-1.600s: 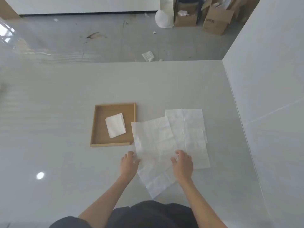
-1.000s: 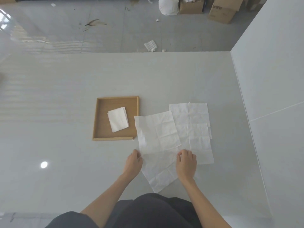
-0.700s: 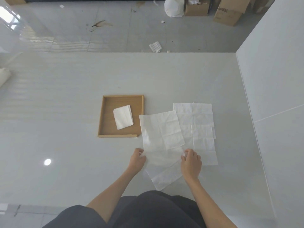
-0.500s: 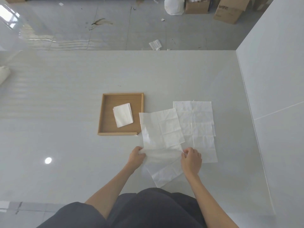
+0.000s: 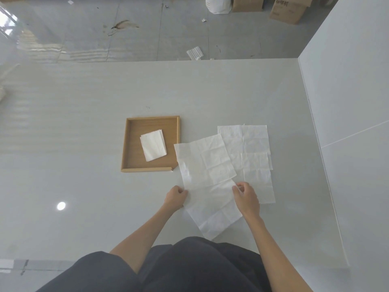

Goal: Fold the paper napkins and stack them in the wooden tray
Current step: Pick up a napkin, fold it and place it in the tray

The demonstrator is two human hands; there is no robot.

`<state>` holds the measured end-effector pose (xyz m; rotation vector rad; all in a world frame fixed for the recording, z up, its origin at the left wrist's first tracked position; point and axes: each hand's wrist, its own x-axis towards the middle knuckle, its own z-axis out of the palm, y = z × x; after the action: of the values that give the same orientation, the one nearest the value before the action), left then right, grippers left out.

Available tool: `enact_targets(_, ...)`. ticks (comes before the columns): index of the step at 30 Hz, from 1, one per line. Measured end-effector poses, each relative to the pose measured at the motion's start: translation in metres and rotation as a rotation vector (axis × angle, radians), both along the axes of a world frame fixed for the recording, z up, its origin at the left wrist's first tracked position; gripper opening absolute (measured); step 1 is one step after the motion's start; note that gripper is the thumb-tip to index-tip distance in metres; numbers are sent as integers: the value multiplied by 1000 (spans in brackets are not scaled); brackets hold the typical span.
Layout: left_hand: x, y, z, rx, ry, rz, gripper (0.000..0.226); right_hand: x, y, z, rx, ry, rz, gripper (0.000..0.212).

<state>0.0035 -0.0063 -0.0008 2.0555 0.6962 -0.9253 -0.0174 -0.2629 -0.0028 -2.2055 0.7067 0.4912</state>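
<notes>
Your left hand (image 5: 175, 196) and right hand (image 5: 245, 196) are apart, each pinching a side edge of the thin white unfolded paper napkin (image 5: 205, 163) lying between them and stretching away from you. First fold in hand; next, lay the gripped edge squarely on the far edge. The shallow square wooden tray (image 5: 128, 144), beyond your left hand, holds one folded white napkin (image 5: 153, 147).

The wooden tray's (image 5: 128, 144) near right corner is being covered by the top napkin (image 5: 205, 163), and the cardboard boxes (image 5: 287, 9) are being cut off by the upper edge.
</notes>
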Motion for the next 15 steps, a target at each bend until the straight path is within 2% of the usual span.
enact_targets(3, 10, -4, -1, 144, -121, 23, 33, 3, 1, -5, -31, 8, 0, 24)
enact_targets(9, 51, -26, -7, -2, -82, 531, 69, 1, 3, -9, -60, 14, 21, 15)
enact_targets(11, 59, -30, -7, -7, -88, 582, 57, 1, 3, -10, -73, 13, 18, 13)
enact_targets(13, 63, -30, -6, -9, -102, 590, 34, 2, 4, -10, -102, 11, 21, 12)
enact_targets(15, 64, -29, -5, -19, -123, 584, 21, 5, 5, -8, -187, -4, 30, 14)
